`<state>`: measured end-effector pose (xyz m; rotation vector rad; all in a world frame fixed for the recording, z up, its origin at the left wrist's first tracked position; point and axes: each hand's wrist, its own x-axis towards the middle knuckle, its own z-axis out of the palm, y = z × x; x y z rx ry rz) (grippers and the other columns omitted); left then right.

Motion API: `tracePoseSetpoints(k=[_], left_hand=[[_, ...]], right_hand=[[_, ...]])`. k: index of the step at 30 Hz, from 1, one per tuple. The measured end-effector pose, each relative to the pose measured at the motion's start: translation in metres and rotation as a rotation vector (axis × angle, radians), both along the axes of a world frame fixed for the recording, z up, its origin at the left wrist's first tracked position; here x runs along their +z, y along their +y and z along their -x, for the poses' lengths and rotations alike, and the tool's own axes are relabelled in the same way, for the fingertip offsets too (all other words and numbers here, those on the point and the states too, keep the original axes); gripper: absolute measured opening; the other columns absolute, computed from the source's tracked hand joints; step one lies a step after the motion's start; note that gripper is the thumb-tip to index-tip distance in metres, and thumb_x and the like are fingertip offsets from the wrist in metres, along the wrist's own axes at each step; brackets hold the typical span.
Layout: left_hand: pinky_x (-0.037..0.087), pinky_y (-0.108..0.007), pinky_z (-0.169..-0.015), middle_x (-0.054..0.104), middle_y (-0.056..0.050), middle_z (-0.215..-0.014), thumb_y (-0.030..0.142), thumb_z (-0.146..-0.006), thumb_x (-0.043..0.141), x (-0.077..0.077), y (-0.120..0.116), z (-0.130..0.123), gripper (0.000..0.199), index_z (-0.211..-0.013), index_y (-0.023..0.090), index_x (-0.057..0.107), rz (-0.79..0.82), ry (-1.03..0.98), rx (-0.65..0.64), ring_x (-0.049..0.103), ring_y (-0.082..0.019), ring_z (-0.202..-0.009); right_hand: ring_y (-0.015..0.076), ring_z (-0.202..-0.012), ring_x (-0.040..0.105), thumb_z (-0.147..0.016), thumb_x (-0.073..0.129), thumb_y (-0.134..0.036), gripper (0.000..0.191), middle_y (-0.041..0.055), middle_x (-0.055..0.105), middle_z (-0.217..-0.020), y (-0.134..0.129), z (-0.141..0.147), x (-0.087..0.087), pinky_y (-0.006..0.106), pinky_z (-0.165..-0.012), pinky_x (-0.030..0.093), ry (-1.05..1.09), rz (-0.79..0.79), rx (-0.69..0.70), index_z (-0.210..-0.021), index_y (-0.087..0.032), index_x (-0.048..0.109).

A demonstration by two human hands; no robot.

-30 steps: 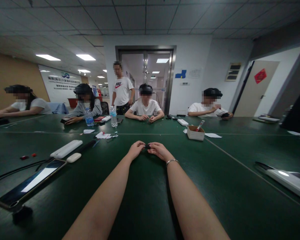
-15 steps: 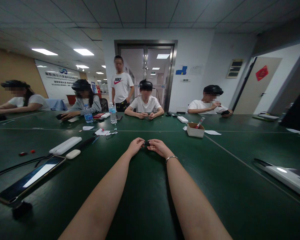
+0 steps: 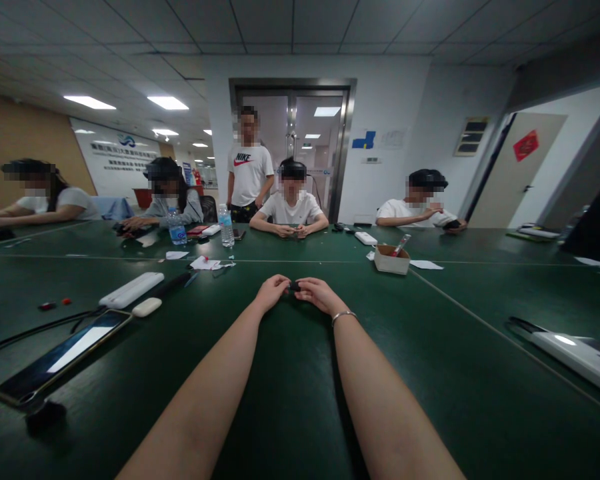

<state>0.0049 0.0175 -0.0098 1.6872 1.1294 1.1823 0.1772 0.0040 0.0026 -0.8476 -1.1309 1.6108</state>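
Both my arms stretch forward over the green table. A small black object sits between my fingertips; its kind is too small to make out. My left hand pinches its left side with thumb and fingers. From the other side, my right hand, with a silver bracelet on the wrist, grips it too. The two hands almost meet, just above or on the tabletop; I cannot tell which. Part of the black object is covered by the fingers.
On the left lie a phone, a white power strip and a white oval case. Ahead stand a small box and water bottles. Another power strip lies right. Several people sit across; one person stands behind.
My hands and the black object stay in nearly the same place. The standing person has shifted slightly to the right, and the hands of a seated person at left have moved.
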Motion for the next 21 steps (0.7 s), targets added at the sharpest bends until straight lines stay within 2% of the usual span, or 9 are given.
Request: tracePoseSetpoints(k=[3,5,9,14,21], left_hand=[[0.044,-0.025,-0.066,0.064,-0.005,-0.082,0.024,-0.073,0.056,-0.0007,0.0008,0.0003,0.019,-0.087,0.014,0.062,-0.012,0.013,0.022,0.058,-0.014,-0.072],[0.045,-0.026,-0.068,0.064,-0.006,-0.083,0.027,-0.073,0.057,-0.0013,0.0015,0.0006,0.020,-0.088,0.014,0.062,-0.014,0.032,0.038,0.058,-0.015,-0.073],[0.046,-0.029,-0.072,0.065,-0.007,-0.085,0.036,-0.077,0.056,-0.0055,0.0051,0.0025,0.026,-0.090,0.014,0.061,-0.014,0.024,-0.012,0.059,-0.016,-0.076],[0.045,-0.029,-0.080,0.065,-0.008,-0.091,0.028,-0.073,0.062,-0.0068,0.0065,0.0042,0.024,-0.093,0.015,0.061,-0.073,-0.008,-0.047,0.060,-0.016,-0.084],[0.046,-0.028,-0.071,0.065,-0.006,-0.079,0.031,-0.077,0.057,-0.0015,0.0038,0.0005,0.023,-0.089,0.013,0.061,0.037,-0.023,-0.022,0.059,-0.014,-0.071]], right_hand=[[0.0128,-0.056,0.067,-0.077,0.059,-0.005,0.010,0.0071,0.067,-0.071,-0.0007,0.0001,0.0004,0.022,-0.059,0.057,0.001,0.001,0.000,-0.086,-0.008,0.060],[0.0128,-0.056,0.067,-0.078,0.058,-0.005,0.009,0.0073,0.067,-0.072,-0.0010,0.0003,0.0007,0.021,-0.059,0.057,0.001,0.002,-0.002,-0.086,-0.008,0.060],[0.0130,-0.056,0.067,-0.079,0.057,-0.004,0.009,0.0073,0.067,-0.072,-0.0016,0.0007,0.0012,0.021,-0.059,0.057,0.005,-0.005,0.002,-0.085,-0.009,0.060],[0.0134,-0.057,0.067,-0.078,0.057,-0.003,0.009,0.0065,0.066,-0.069,-0.0020,0.0007,0.0020,0.021,-0.059,0.057,0.000,0.005,-0.001,-0.086,-0.008,0.060],[0.0125,-0.053,0.066,-0.078,0.057,-0.003,0.009,0.0061,0.066,-0.069,-0.0018,0.0013,0.0025,0.020,-0.055,0.056,-0.008,0.011,-0.020,-0.085,-0.008,0.059]])
